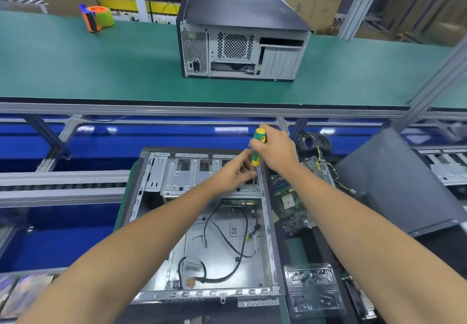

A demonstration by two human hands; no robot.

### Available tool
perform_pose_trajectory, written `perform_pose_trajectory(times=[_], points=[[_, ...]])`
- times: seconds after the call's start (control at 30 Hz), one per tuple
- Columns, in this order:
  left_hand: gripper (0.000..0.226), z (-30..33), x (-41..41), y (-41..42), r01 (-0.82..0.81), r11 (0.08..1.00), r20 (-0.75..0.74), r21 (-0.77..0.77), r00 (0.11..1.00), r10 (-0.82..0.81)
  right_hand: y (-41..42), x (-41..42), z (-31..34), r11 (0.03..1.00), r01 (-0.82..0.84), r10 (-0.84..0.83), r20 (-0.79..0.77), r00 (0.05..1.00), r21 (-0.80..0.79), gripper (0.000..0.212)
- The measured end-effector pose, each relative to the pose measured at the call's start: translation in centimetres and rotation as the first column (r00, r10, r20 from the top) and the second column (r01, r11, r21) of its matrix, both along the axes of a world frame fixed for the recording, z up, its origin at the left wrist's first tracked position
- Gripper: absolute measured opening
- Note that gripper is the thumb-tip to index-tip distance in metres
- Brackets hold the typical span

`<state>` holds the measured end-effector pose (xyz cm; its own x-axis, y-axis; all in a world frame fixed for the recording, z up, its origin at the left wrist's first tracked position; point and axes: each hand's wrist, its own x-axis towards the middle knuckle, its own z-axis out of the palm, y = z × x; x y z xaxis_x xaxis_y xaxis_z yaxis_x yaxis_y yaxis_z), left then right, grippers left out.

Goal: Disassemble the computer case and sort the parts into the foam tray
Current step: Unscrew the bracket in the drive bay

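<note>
Green conveyor belt (101, 65) runs beyond your hands. Your right hand (275, 151) grips the screwdriver (258, 150) upright; beside it, your left hand (233, 172) pinches at the drive cage (192, 174) of the open computer case (202, 222) beneath.

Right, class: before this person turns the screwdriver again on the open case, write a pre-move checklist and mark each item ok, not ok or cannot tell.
1. Right hand has a firm grip on the yellow-and-green screwdriver: ok.
2. Left hand steadies things at the tip, on the silver metal drive cage: ok.
3. Tip seated in a screw head: cannot tell, fingers hide it.
4. Black loose cables lie lower in the open grey computer case, away from the tool: ok.
5. Green motherboard already out, lying right of the case: ok.
6. Foam tray ready for the screw: cannot tell.
</note>
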<state>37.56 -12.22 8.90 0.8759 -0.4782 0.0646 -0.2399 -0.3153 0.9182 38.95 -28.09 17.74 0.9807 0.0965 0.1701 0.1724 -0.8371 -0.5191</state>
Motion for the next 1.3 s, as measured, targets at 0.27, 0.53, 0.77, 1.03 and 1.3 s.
perform_pose_trajectory(times=[0.27, 0.53, 0.77, 1.03, 1.3], points=[[0.057, -0.1, -0.1, -0.5, 0.034, 0.999, -0.06, -0.024, 0.998, -0.036, -0.7, -0.2, -0.5, 1.0, 0.017, -0.017, -0.014, 1.0, 0.004, 0.024], [0.053, 0.3, -0.4, -0.9, 0.032, 0.999, -0.048, -0.023, 0.998, -0.033, -1.1, -0.2, -0.5, 1.0, 0.021, -0.021, -0.007, 1.0, 0.02, 0.026], [0.054, 0.7, -0.9, -1.1, 0.023, 1.0, -0.028, 0.017, 0.999, -0.023, -1.2, -0.6, -0.4, 0.999, 0.013, -0.013, -0.022, 1.0, 0.033, 0.026], [0.058, 0.6, -1.4, -0.9, -0.01, 0.998, 0.01, 0.057, 1.0, 0.01, -1.3, -0.3, 1.2, 0.993, -0.052, 0.042, -0.099, 0.994, -0.103, 0.026], [0.032, 0.2, -1.9, -1.4, 0.003, 0.985, 0.116, 0.171, 0.993, -0.023, -1.1, 0.8, 5.5, 0.957, -0.275, 0.199, -0.472, 0.859, -0.096, 0.015]])
